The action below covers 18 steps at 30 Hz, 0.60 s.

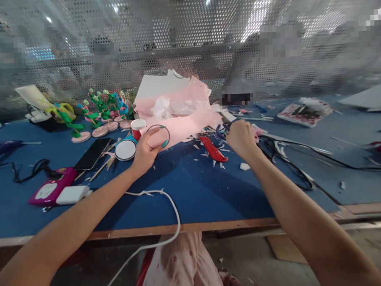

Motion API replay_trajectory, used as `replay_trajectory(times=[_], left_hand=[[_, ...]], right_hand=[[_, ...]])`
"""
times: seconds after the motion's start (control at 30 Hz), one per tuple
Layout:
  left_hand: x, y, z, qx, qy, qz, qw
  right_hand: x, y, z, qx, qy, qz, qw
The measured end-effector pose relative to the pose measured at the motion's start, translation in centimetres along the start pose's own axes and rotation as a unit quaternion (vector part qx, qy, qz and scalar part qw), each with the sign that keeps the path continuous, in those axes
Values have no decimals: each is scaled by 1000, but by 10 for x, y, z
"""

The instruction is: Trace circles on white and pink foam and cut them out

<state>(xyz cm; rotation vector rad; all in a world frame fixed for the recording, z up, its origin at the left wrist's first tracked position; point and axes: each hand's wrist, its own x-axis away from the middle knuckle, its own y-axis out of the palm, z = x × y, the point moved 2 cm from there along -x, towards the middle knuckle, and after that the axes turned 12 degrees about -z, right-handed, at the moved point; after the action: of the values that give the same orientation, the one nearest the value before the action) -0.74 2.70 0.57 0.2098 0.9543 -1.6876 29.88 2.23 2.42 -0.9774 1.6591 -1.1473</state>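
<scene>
My left hand [148, 148] pinches the near left end of a pink paper sheet [185, 125]. A dark circle outline [169, 134] shows on the paper at my fingers. My right hand [241, 139] is curled, knuckles up, around what look like dark-handled scissors [220, 132]; its fingertips are mostly hidden. A red utility knife [213, 149] lies between my hands among paper scraps. Close to my left hand are a round white-topped container [125, 150] and a red-and-white roll [138, 127].
Green paper plants on pink discs [100, 131] stand at the left. A phone [93, 154], a magenta power block [51, 187] and a white cable [167, 198] lie nearer. Larger pink and white sheets [151, 88] rest at the back. A black cord [303, 145] crosses the right side.
</scene>
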Motion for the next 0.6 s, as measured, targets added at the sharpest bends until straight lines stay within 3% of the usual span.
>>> replay_trajectory(times=[0.13, 0.27, 0.33, 0.43, 0.5, 0.6], left_hand=[[0, -5, -1, -12, 4, 47, 999], [-1, -9, -1, 13, 3, 71, 997], [-1, -7, -3, 45, -19, 63, 997], [-2, -4, -7, 99, -60, 39, 992], [-3, -2, -9, 122, -75, 26, 989], [-3, 0, -9, 140, -84, 3, 987]], right_hand=[[9, -10, -3, -132, 56, 88, 986], [13, -9, -20, -308, 33, 108, 945], [10, -2, -29, -453, 16, 55, 890], [8, 9, -44, -639, -19, -74, 766], [9, 14, -51, -704, -49, -146, 693], [16, 17, -57, -733, -98, -203, 641]])
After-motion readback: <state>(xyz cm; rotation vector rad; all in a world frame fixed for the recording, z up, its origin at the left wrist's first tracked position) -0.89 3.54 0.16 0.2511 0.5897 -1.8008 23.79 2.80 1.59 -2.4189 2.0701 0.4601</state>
